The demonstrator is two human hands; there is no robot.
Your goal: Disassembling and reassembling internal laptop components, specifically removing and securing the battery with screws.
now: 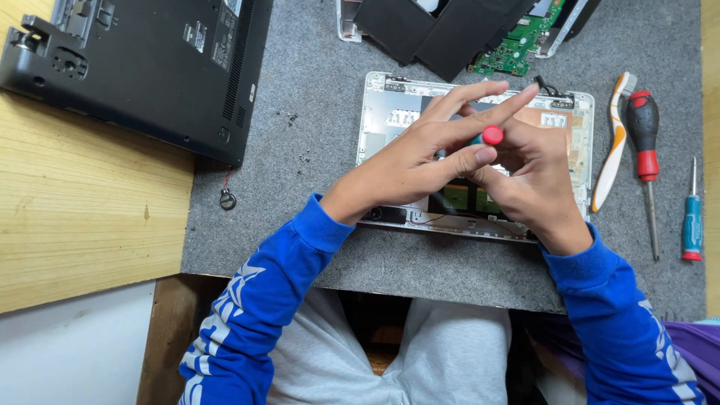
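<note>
A small screwdriver with a red cap (492,135) stands upright over an opened silver laptop shell (375,112) on a grey mat. My right hand (536,180) grips its handle from the right. My left hand (427,154) reaches across from the left, its fingers stretched over the shell and its thumb and forefinger pressed around the red cap. The tool's shaft and tip are hidden behind my hands. Green circuit parts show inside the shell under my palms.
A black laptop base (142,67) lies upside down at the top left, with a coin cell on a wire (227,199) and loose screws (292,118) beside it. Right of the shell lie a white brush (613,142), a red-and-black screwdriver (645,150) and a small blue screwdriver (691,217). More dismantled parts (517,45) lie at the top.
</note>
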